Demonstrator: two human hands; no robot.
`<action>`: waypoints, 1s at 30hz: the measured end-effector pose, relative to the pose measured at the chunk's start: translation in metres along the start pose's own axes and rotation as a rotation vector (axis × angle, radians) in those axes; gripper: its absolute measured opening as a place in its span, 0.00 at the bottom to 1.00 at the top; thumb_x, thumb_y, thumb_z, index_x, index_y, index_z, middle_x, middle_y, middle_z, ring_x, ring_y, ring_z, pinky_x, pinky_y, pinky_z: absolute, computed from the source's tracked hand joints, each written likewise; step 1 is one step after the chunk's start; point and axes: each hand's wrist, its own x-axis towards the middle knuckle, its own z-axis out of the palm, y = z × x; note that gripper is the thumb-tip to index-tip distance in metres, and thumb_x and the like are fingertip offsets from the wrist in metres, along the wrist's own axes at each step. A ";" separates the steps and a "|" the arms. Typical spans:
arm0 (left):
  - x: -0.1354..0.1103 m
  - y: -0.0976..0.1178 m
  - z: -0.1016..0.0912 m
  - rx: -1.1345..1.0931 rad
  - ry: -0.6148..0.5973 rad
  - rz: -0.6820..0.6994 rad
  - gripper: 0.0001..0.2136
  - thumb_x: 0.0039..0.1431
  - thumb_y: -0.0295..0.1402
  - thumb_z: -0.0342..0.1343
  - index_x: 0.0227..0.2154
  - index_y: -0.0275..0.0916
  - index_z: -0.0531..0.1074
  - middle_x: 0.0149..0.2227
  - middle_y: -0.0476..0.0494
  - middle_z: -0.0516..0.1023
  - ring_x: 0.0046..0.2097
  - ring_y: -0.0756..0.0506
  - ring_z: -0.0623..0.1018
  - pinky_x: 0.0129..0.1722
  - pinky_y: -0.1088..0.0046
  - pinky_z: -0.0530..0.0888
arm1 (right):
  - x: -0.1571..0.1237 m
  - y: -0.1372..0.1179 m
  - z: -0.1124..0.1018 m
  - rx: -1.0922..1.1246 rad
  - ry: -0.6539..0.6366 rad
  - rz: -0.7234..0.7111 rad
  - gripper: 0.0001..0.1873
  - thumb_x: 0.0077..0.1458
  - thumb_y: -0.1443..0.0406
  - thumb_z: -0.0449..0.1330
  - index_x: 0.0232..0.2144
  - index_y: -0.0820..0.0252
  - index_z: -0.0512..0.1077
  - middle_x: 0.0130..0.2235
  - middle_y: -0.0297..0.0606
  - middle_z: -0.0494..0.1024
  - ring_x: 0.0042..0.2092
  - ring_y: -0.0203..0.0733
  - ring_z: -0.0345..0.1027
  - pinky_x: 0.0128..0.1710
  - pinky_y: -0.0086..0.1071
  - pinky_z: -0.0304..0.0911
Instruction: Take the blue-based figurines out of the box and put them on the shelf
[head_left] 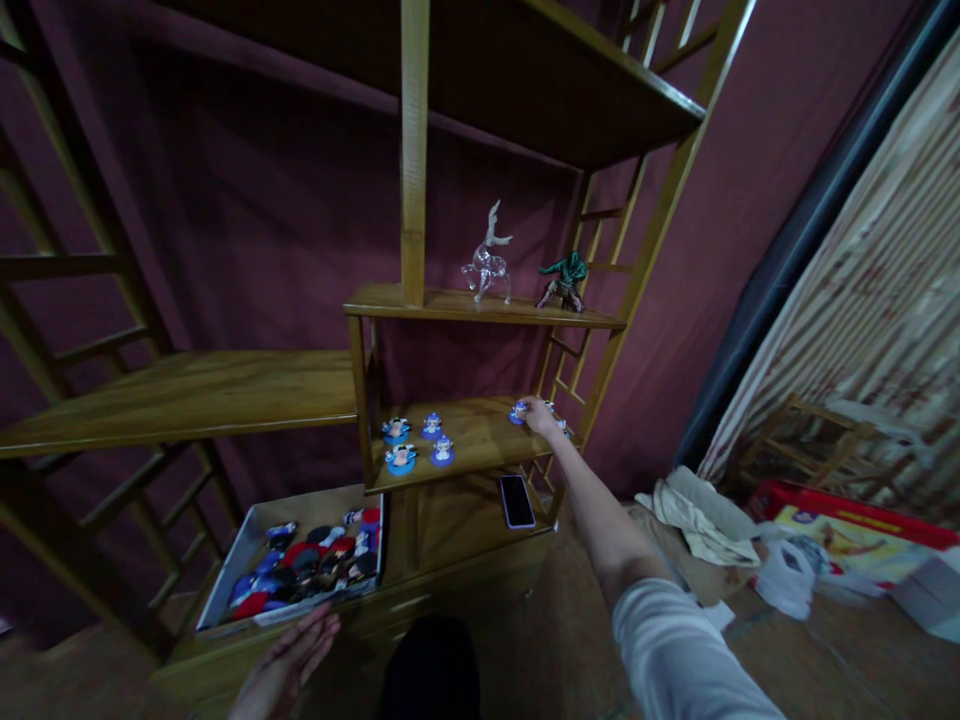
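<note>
My right hand (538,416) reaches to the right side of the middle wooden shelf (480,435), its fingers closed on a small figurine (517,411) with a purple base. Further small figures show partly behind that hand. At the shelf's left side stand two figurines on blue bases, a rear one (396,430) and a front one (401,459), beside two on purple bases, a rear one (432,426) and a front one (442,450). My left hand (304,645) is open and holds nothing, just in front of a cardboard box (217,590) full of jumbled red, blue and black figurines.
A phone (517,501) lies on the lower shelf. Above stand a clear glass deer (487,265) and a green-cloaked figure (566,280). Wooden posts (414,150) frame the shelves. Cloths (701,520), a plastic bag (784,575) and a red box (847,530) lie on the right.
</note>
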 end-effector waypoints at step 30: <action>-0.002 0.004 0.005 0.035 0.071 -0.020 0.19 0.43 0.22 0.58 0.42 0.33 0.71 0.40 0.36 0.77 0.49 0.38 0.71 0.48 0.66 0.70 | 0.012 0.014 -0.004 -0.220 -0.125 -0.004 0.17 0.39 0.73 0.59 0.36 0.61 0.70 0.34 0.36 0.73 0.36 0.37 0.65 0.40 0.29 0.59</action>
